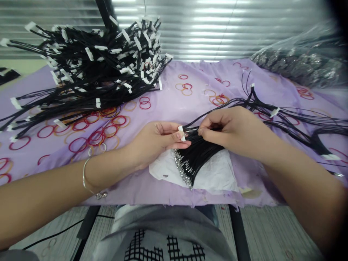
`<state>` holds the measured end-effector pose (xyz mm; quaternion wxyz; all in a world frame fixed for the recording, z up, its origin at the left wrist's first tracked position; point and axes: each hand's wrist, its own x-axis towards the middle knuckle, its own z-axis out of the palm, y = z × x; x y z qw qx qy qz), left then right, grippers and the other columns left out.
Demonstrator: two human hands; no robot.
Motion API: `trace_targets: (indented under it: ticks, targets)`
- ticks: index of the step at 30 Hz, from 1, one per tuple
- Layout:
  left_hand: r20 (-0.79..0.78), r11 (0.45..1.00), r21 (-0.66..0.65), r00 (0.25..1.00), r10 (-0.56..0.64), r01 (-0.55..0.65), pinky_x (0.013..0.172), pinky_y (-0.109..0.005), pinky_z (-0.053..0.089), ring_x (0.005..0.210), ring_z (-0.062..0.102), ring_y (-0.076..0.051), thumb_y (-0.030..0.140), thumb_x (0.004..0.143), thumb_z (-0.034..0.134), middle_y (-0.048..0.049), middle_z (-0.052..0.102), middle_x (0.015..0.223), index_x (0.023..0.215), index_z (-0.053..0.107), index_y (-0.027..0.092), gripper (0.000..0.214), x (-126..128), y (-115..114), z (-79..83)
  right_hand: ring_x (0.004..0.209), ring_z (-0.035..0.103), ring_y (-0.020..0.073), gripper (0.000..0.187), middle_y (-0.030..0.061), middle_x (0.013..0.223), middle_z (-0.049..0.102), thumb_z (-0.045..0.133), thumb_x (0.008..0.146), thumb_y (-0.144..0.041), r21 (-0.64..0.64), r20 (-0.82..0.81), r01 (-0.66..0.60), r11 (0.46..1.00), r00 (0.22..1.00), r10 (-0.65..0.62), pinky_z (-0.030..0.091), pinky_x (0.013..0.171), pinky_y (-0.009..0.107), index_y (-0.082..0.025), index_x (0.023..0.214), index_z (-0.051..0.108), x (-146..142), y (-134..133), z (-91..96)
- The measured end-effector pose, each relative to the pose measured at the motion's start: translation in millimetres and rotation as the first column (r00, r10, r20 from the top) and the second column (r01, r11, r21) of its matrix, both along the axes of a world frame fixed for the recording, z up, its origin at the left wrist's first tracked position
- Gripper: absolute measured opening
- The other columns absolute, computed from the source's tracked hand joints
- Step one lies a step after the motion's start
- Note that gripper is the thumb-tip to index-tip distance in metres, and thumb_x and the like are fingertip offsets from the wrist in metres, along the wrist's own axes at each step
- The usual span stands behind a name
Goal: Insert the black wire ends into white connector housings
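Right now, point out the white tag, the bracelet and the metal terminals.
White tag point(181, 133), head view, its middle.
Bracelet point(83, 177), head view, the band.
Metal terminals point(182, 168), head view, mid-row.

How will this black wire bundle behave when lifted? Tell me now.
The black wire bundle will probably flop: its strands fan and droop below the white tag. It likely feels light, since the wires look thin. The metal terminals at the ends may snag, being tightly packed.

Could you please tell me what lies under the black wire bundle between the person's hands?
A white sheet lies under the black wire bundle, on a purple patterned cloth; the wires hide the sheet's middle.
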<state>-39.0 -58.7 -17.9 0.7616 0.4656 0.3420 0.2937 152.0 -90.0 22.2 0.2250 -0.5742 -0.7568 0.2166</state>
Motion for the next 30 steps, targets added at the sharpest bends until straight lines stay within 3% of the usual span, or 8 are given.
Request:
trace_targets:
  ticks: [12,30]
  targets:
    - [-0.027,0.998,0.010,0.998,-0.058,0.058,0.082,-0.022,0.052,0.078,0.065,-0.009,0.020,0.078,0.064,-0.0041,0.068,0.089,0.089,0.067,0.012,0.015,-0.8,-0.9,1.2,0.051,0.045,0.0066,0.009,-0.0016,0.058,0.055,0.054,0.071,-0.016,0.035,0.009,-0.048,0.998,0.999,0.048,0.032,0.049,0.022,-0.015,0.064,0.059,1.6,0.8,1.4]
    - [-0.023,0.999,0.021,0.999,-0.045,0.046,0.078,-0.019,0.051,0.076,0.065,-0.008,0.018,0.078,0.062,-0.0036,0.068,0.085,0.087,0.065,0.010,0.012,0.2,-0.9,2.4,0.049,0.039,0.0053,0.011,-0.0032,0.053,0.050,0.053,0.071,-0.017,-0.037,-0.013,-0.057,0.998,0.998,0.056,0.030,0.045,0.020,-0.015,0.062,0.058,3.0,0.1,3.0]
